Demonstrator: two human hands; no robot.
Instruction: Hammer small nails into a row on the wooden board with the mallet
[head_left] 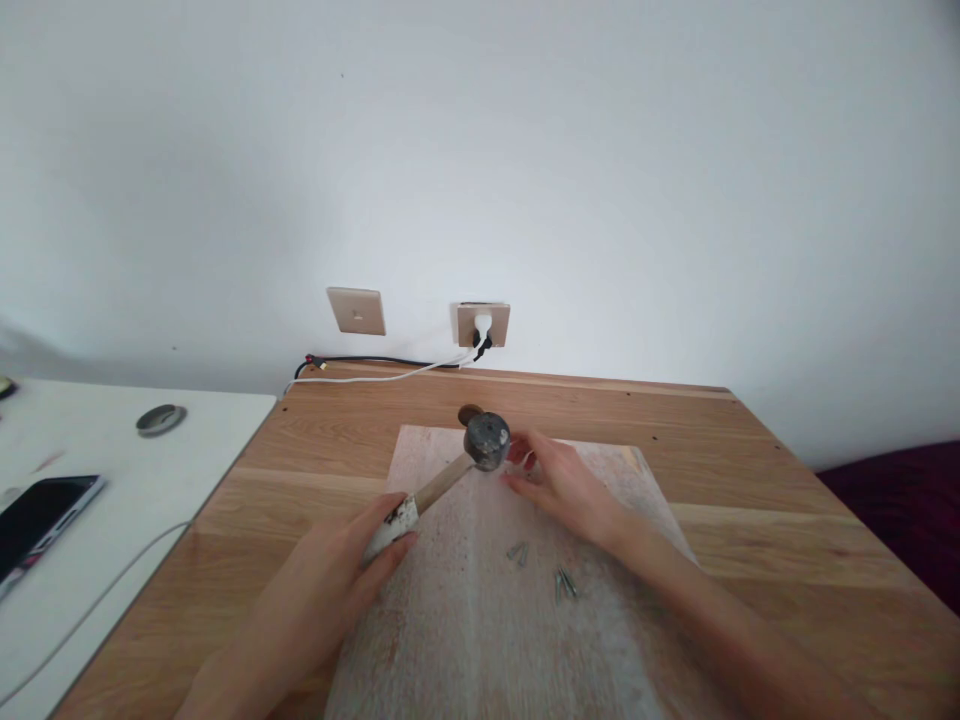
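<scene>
My left hand (pixel 341 560) is wrapped round the white end of a hammer's wooden handle (pixel 427 495). The dark round hammer head (pixel 487 440) hangs just above a pale, whitewashed wooden board (pixel 465 620) lying on the table. My right hand (pixel 559 485) rests on the board beside the hammer head, its fingertips pinched together right under the head; what they hold is too small to make out. Several small grey nails (pixel 540 570) lie loose on the board, near my right wrist.
The board lies on an oak table (pixel 750 480) against a white wall with a switch plate (pixel 356 310) and a socket with a white plug (pixel 483 325). A white desk (pixel 112 470) at left carries a phone (pixel 41 520), a round metal lid (pixel 160 419) and a cable.
</scene>
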